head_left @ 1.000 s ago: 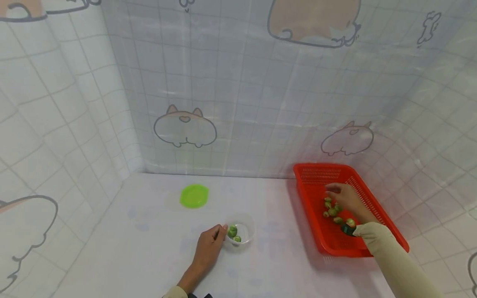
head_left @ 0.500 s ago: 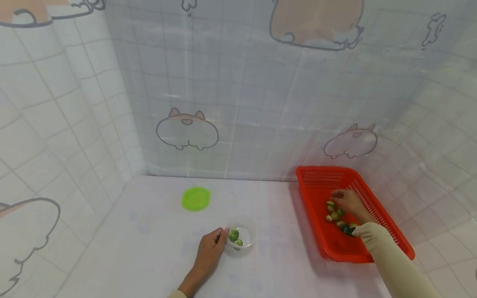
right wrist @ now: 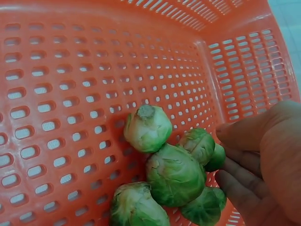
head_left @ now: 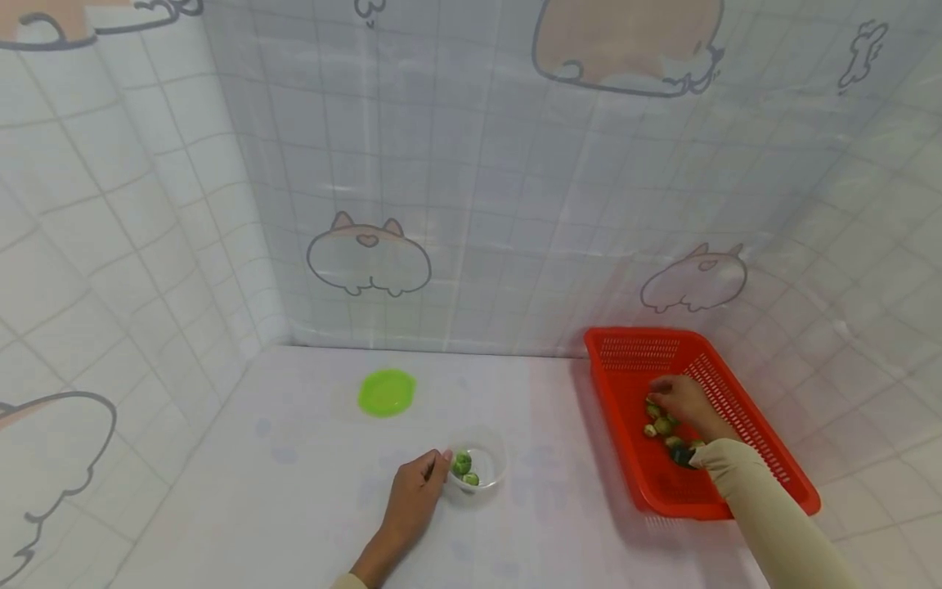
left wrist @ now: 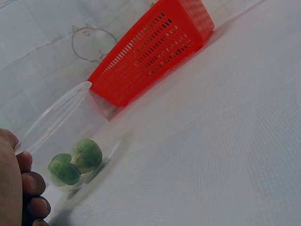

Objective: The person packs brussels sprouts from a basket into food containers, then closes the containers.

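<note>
My left hand [head_left: 415, 495] pinches the rim of a clear plastic bowl [head_left: 495, 470], which stands on the table. Two green Brussels sprouts [left wrist: 76, 162] lie inside the bowl, seen through its wall in the left wrist view. Over to the right, my right hand [head_left: 688, 402] reaches down into a red plastic basket [head_left: 614, 425]. Its thumb and fingers are spread around a small Brussels sprout [right wrist: 216, 158], fingertips right at its side. Several more Brussels sprouts [right wrist: 175, 175] cluster beside it on the basket's slotted floor.
A bright green lid-like disc [head_left: 387, 393] lies flat on the white table [head_left: 294, 491], behind and left of the bowl. Grid-patterned sheets with cartoon prints [head_left: 368, 254] enclose the table at the back and both sides.
My right hand first shifts a little within the basket, then lowers its fingers to the far end of the sprout cluster. My left hand keeps its hold on the bowl's rim.
</note>
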Demonstrator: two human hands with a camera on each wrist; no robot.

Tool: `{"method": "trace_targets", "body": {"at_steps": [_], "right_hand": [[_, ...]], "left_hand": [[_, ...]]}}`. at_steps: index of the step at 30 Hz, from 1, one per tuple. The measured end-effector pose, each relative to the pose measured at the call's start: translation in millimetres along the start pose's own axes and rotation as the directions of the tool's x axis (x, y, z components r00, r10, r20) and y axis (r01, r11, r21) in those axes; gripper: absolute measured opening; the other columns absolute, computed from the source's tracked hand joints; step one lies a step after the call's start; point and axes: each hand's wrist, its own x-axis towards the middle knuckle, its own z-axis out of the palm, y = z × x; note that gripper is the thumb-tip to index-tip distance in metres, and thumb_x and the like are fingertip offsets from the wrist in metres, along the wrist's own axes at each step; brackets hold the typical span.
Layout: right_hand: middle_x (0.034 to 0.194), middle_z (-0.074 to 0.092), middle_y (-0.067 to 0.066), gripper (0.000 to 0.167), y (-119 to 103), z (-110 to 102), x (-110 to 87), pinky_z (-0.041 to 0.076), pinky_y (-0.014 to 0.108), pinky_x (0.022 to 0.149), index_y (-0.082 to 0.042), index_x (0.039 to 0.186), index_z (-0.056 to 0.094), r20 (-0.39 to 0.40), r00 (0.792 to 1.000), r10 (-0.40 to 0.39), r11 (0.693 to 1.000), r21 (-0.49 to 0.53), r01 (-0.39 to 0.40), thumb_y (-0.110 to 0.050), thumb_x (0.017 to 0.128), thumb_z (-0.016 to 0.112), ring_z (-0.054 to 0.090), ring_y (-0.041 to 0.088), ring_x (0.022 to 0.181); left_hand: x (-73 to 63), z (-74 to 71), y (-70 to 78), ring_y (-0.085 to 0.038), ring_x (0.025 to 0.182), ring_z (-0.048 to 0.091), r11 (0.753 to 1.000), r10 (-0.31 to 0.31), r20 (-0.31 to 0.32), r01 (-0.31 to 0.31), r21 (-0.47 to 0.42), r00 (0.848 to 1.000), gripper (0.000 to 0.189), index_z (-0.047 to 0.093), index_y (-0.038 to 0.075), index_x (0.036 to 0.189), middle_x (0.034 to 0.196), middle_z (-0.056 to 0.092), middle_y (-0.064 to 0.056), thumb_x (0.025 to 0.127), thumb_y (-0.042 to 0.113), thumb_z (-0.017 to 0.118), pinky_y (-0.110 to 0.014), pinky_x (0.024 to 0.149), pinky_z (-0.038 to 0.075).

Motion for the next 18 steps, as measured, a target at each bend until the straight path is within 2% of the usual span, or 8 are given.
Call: {"method": "trace_targets", "body": {"at_steps": [6,11,18], "right_hand": [[0.099,0.072,0.024,0.021,1.9,2.9,1.4,0.053,0.047,0.076,0.011,0.105,0.07,-0.001,0.998,-0.063,0.998,-0.021,0.063,-0.002,0.088,0.071,0.066,0.031,0.083],[0.101,0.072,0.024,0.021,2.0,4.5,1.2,0.053,0.051,0.079,0.01,0.105,0.071,0.012,0.997,-0.071,0.996,-0.046,0.072,-0.002,0.088,0.071,0.067,0.034,0.086],[0.098,0.073,0.02,0.016,2.0,6.2,1.7,0.054,0.047,0.076,0.007,0.102,0.073,0.007,0.996,-0.087,0.995,-0.043,0.087,0.001,0.088,0.07,0.066,0.031,0.085]], "left_hand": [[-0.2,0.0,0.5,-0.009,0.058,0.045,1.0,0.002,0.0,-0.002,-0.012,1.0,0.047,0.055,0.019,0.071,0.061,0.047,0.007,0.102,0.054,0.051,-0.023,0.052,0.037],[0.0,-0.2,-0.1,-0.009,0.057,0.045,1.0,0.004,0.004,-0.004,-0.016,1.0,0.047,0.054,0.019,0.071,0.061,0.047,0.007,0.102,0.054,0.051,-0.023,0.051,0.037],[0.1,-0.5,0.3,-0.008,0.056,0.043,1.0,0.007,-0.002,-0.007,-0.017,1.0,0.046,0.054,0.02,0.07,0.059,0.046,0.007,0.103,0.052,0.052,-0.023,0.051,0.035]]}}
